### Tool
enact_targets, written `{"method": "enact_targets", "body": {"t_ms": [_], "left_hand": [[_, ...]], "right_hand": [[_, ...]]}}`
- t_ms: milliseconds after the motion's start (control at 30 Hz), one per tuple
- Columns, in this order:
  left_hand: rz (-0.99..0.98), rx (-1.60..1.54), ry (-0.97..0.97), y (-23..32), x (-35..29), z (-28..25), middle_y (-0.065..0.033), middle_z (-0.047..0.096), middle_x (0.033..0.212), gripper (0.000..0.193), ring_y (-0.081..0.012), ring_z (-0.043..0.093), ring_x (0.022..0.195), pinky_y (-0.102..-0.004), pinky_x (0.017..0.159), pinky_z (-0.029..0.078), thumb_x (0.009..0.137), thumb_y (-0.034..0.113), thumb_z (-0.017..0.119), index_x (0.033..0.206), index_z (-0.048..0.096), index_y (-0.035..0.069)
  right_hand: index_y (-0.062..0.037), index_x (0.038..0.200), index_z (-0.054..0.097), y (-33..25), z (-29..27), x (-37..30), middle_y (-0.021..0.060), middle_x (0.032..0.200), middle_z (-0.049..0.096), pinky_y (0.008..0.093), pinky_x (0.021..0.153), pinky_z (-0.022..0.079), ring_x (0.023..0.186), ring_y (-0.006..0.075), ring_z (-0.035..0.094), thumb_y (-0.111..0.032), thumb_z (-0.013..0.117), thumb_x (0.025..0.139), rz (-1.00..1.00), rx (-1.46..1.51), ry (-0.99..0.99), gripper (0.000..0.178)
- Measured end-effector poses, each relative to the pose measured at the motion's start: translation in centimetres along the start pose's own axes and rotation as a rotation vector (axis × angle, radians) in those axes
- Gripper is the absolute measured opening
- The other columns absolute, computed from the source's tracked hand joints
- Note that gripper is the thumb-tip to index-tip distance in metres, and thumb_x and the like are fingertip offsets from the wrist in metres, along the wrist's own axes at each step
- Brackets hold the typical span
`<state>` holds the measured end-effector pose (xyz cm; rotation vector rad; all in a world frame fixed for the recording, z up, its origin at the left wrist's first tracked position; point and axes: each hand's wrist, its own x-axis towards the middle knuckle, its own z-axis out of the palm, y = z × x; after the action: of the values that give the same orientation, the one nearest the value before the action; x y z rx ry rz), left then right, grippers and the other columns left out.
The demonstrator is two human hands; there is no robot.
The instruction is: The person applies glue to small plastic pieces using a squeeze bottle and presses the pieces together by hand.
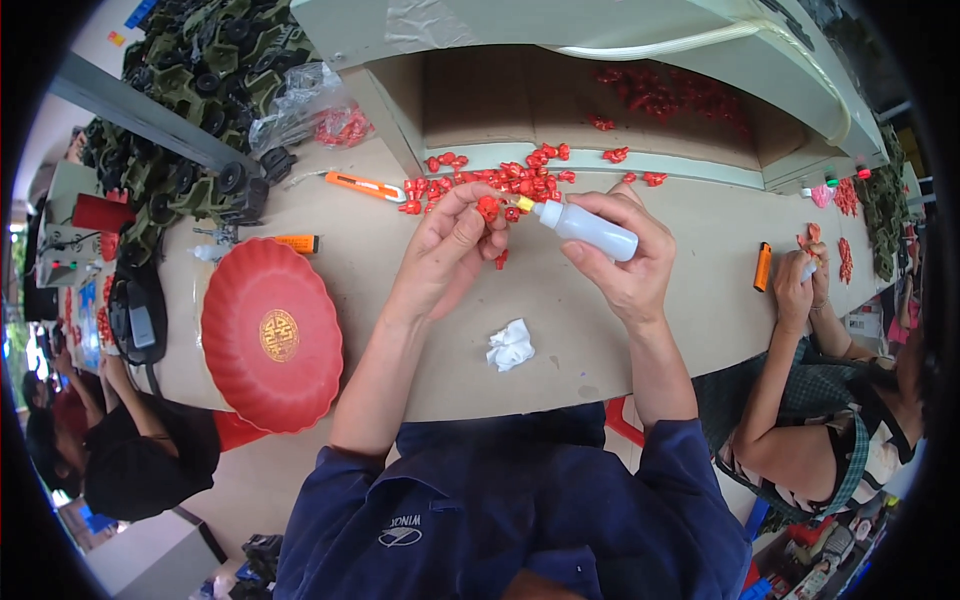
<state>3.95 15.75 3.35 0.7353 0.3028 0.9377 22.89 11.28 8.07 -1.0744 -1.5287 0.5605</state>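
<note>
Between the thumb and fingers of my left hand (pixel 445 250) is a small red plastic part (pixel 487 208). My right hand (pixel 637 255) is closed around a translucent white squeeze bottle (pixel 597 232), tilted with its yellow tip (pixel 527 204) toward that part. Whether the tip touches it, I cannot tell. Just beyond my hands lies a loose pile of similar red parts (pixel 530 180). A crumpled white tissue (pixel 511 345) rests on the table between my forearms.
On the left are a red scalloped tray (pixel 235 340), an orange cutter (pixel 365 187) and a heap of dark green toy vehicles (pixel 210 80). A cardboard-lined shelf (pixel 480 100) stands ahead. Co-workers sit on both sides; the right one's hands (pixel 800 290) hold red parts near an orange lighter-like object (pixel 763 267).
</note>
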Motion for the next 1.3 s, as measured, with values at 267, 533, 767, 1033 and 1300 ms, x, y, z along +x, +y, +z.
{"method": "enact_targets", "body": {"t_ms": [267, 533, 767, 1033, 1300], "left_hand": [[-0.062, -0.174, 0.058, -0.7, -0.6, 0.4, -0.0045, 0.054, 0.094, 0.024, -0.0143, 0.050, 0.081, -0.0250, 0.065, 0.037, 0.089, 0.018, 0.051, 0.111, 0.049, 0.009], [-0.063, -0.326, -0.039, -1.0, -0.4, -0.8, -0.0044, 0.051, 0.093, 0.027, -0.0150, 0.045, 0.075, -0.0267, 0.063, 0.033, 0.089, 0.019, 0.051, 0.114, 0.049, 0.010], [-0.103, -0.368, 0.013, -1.7, -0.3, -0.8, -0.0044, 0.051, 0.092, 0.026, -0.0152, 0.045, 0.077, -0.0266, 0.063, 0.033, 0.089, 0.018, 0.050, 0.114, 0.049, 0.011], [-0.096, -0.390, -0.018, -1.8, -0.5, -0.9, -0.0038, 0.053, 0.097, 0.026, -0.0164, 0.048, 0.080, -0.0273, 0.062, 0.034, 0.090, 0.019, 0.049, 0.115, 0.049, 0.013], [-0.099, -0.390, -0.052, -1.8, -0.5, -1.1, -0.0038, 0.053, 0.098, 0.026, -0.0161, 0.048, 0.079, -0.0273, 0.062, 0.033, 0.090, 0.019, 0.048, 0.116, 0.048, 0.013]], "right_hand": [[0.0019, 0.092, 0.065, 0.1, -0.2, -0.8, 0.0079, 0.077, 0.065, 0.0256, 0.059, 0.040, 0.064, 0.0149, 0.049, -0.009, 0.077, 0.058, -0.006, 0.055, -0.011, 0.037], [0.0028, 0.091, 0.065, 0.1, 0.0, -1.0, 0.0101, 0.080, 0.066, 0.0255, 0.058, 0.040, 0.061, 0.0150, 0.049, -0.007, 0.076, 0.059, 0.020, -0.003, -0.010, 0.035], [0.0024, 0.090, 0.065, 0.1, 0.3, -0.9, 0.0109, 0.081, 0.066, 0.0258, 0.057, 0.040, 0.061, 0.0151, 0.049, -0.006, 0.076, 0.060, 0.050, -0.018, -0.023, 0.033], [0.0018, 0.090, 0.066, 0.0, 0.5, -0.9, 0.0109, 0.080, 0.066, 0.0256, 0.058, 0.041, 0.062, 0.0152, 0.051, -0.006, 0.076, 0.061, 0.077, -0.032, -0.039, 0.031], [0.0020, 0.089, 0.065, 0.1, 0.5, -1.0, 0.0107, 0.081, 0.066, 0.0257, 0.059, 0.041, 0.061, 0.0153, 0.051, -0.004, 0.075, 0.061, 0.059, -0.031, -0.037, 0.030]]}}
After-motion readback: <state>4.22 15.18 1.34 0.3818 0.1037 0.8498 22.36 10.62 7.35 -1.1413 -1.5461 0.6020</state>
